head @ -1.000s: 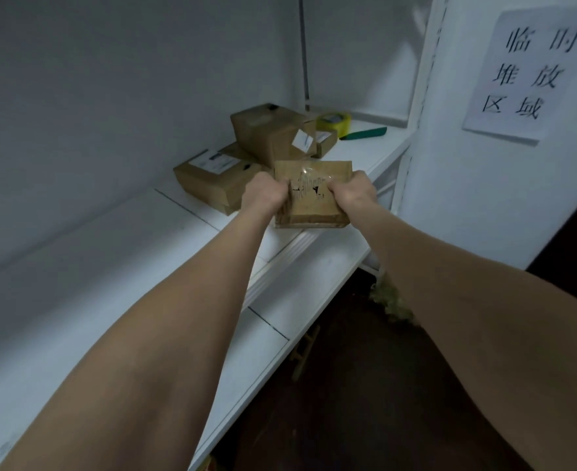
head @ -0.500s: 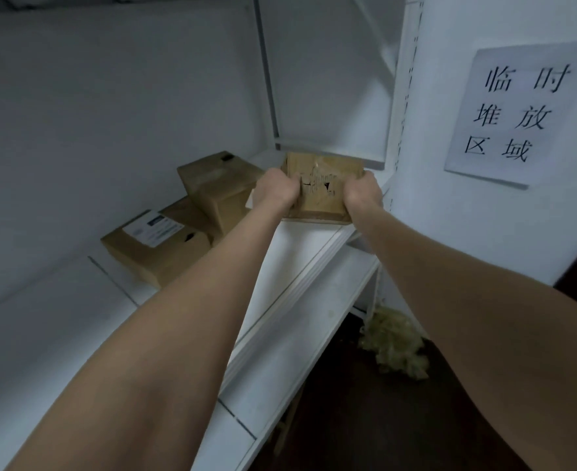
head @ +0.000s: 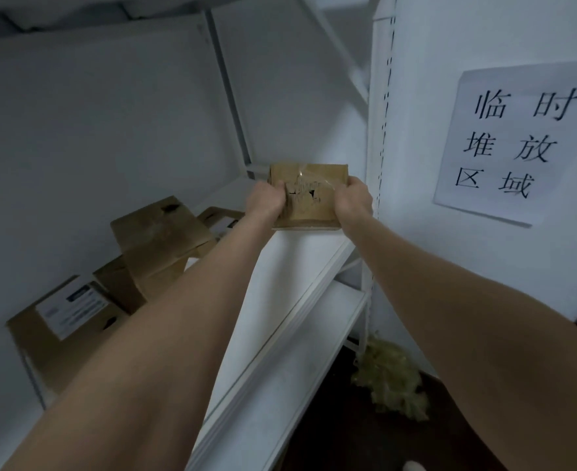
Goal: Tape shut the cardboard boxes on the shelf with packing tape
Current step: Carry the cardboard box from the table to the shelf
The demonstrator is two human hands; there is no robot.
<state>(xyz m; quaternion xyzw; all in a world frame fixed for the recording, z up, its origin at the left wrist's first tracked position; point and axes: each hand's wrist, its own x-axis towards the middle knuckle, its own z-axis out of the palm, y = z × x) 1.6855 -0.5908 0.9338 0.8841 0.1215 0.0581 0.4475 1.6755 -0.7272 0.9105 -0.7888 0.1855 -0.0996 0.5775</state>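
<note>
Both hands hold a small box at the far end of the shelf.

The left hand (head: 268, 207) and right hand (head: 353, 203) each curl round one side of the small box (head: 309, 195), at about 12 o'clock, over the shelf (head: 280, 283); whether it rests there I cannot tell. Wrinkled clear tape (head: 310, 178) crosses its top. This looks like setting it down: keep the grip level, lower it flat, then press the creases down. A tilted box (head: 161, 239) and a labelled box (head: 66, 321) lie at 8 o'clock.

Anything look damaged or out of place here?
The small box gripped by the left hand and right hand has a torn face under wrinkled tape. A larger box on the shelf sits tilted. Crumpled yellowish material lies on the floor.
</note>
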